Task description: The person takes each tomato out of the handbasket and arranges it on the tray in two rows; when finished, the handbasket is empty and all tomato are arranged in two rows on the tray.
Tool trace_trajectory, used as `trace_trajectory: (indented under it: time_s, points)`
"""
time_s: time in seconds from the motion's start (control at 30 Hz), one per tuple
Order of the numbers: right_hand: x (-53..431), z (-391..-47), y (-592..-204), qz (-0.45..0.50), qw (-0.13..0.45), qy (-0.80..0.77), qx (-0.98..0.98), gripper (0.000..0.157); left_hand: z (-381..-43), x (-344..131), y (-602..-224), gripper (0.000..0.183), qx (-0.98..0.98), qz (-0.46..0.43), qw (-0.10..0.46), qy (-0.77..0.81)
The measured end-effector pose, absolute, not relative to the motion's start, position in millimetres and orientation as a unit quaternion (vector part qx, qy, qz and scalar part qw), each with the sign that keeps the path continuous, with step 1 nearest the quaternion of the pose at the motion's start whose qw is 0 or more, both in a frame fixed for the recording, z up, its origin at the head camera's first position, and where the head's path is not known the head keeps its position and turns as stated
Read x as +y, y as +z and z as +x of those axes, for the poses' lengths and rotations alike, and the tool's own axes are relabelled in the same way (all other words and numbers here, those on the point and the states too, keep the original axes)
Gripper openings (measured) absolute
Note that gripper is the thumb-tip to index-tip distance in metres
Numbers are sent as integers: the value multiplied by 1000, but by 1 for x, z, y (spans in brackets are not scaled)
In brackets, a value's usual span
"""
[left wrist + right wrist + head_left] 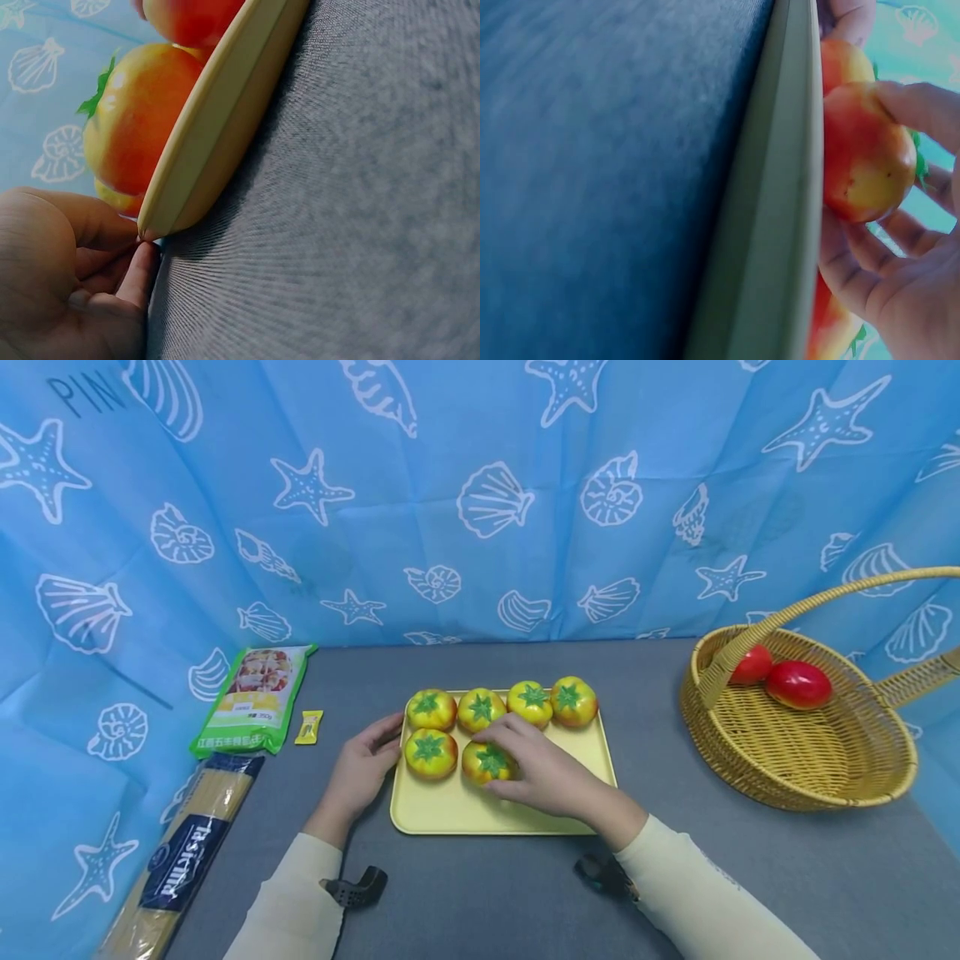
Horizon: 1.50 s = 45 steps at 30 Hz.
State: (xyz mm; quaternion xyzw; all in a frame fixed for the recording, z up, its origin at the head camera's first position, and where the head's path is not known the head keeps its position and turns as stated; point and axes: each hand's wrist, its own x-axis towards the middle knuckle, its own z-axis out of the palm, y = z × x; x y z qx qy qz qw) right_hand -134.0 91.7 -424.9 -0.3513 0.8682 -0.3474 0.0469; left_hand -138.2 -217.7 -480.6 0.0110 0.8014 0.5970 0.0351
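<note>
A pale yellow tray (pixel 442 814) lies on the table with several yellow-red tomatoes (pixel 429 753) on it, each topped by a green star-shaped calyx. My right hand (pixel 543 772) holds the front-row tomato (pixel 489 762), thumb on the near side and fingers curled over the far side. In the right wrist view that tomato (pixel 866 154) sits between thumb and fingers, close against the tray's rim. My left hand (pixel 363 768) is at the tray's left edge. The left wrist view has its thumb and fingers pinching the tray corner (pixel 176 202).
To the right stands a wicker basket (pixel 708 747) with a tall handle and red fruits (pixel 798 685) inside. On the left lie a green food bag (pixel 251 702), a small yellow packet (pixel 308 727) and a pack of spaghetti (pixel 180 860). A blue shell-print curtain (pixel 450 460) hangs behind.
</note>
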Motion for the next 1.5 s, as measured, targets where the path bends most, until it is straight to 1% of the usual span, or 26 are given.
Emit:
trace_trajectory:
  time_s: [0.37,0.7,0.93,1.07,1.27,1.5]
  points:
    - [82,-139,-431,-352,22,-338,873,58,-138,-220,-481,51,800,16,35,599]
    - [80,-139,-432,-349,10,-326,878,59,-138,-219,-481,52,801,12,35,597]
    - [81,-137,-430,-338,10,-329,882,62,-138,-219,-480,51,794,14,38,606]
    - [86,-137,-427,-330,11,-338,881,66,-138,-218,-479,51,798,13,38,601]
    - [100,-137,-417,-314,28,-388,866,68,-139,-218,-481,51,800,14,37,599]
    - [118,-137,-403,-298,14,-438,848,66,-139,-218,-480,53,802,10,40,595]
